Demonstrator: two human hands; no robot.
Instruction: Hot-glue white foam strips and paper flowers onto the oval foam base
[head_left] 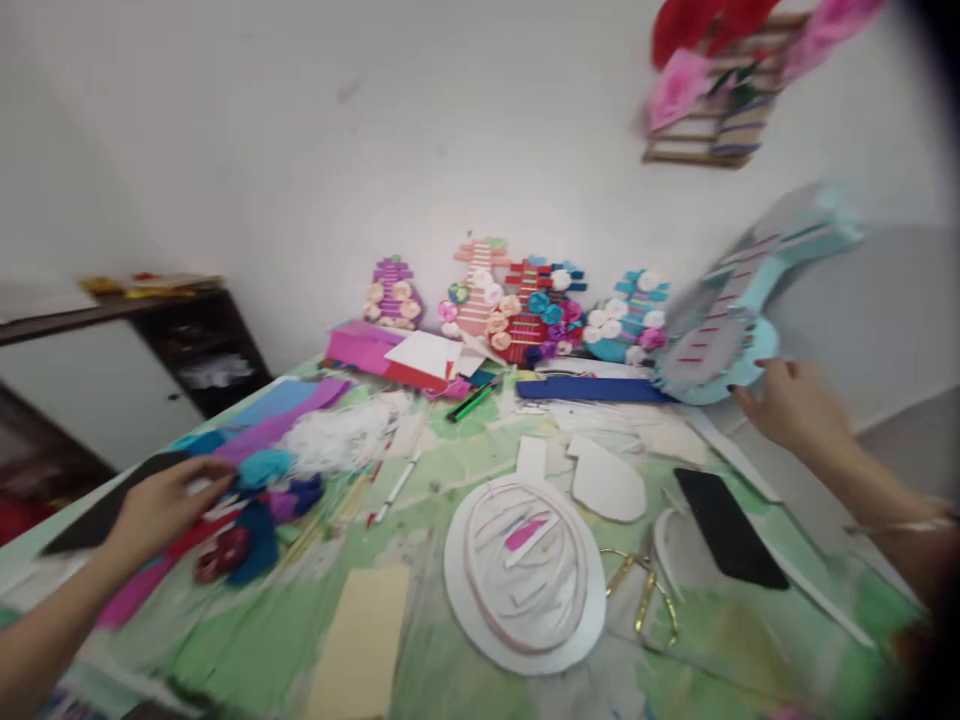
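My left hand [169,500] is at the left over a heap of crumpled paper pieces. Its thumb and fingertips come together beside a teal paper flower [266,468]; what is between them, if anything, is not clear. Below it lie a dark red paper flower [223,556] and a dark blue paper piece [259,545]. On the right, my right hand [799,408] has its fingers apart, the tips at the lower edge of a light blue, lute-shaped paper craft [720,350]. That craft stands tilted, with pink strips across its pale front. This side is blurred.
A white round cardboard piece [525,640], gold-handled scissors [645,595], a black phone [727,525] and a tan card [364,640] lie on the green-stained table. Behind are a green cutter [474,400], blue board [592,388] and several flowered lute crafts [529,310] against the wall.
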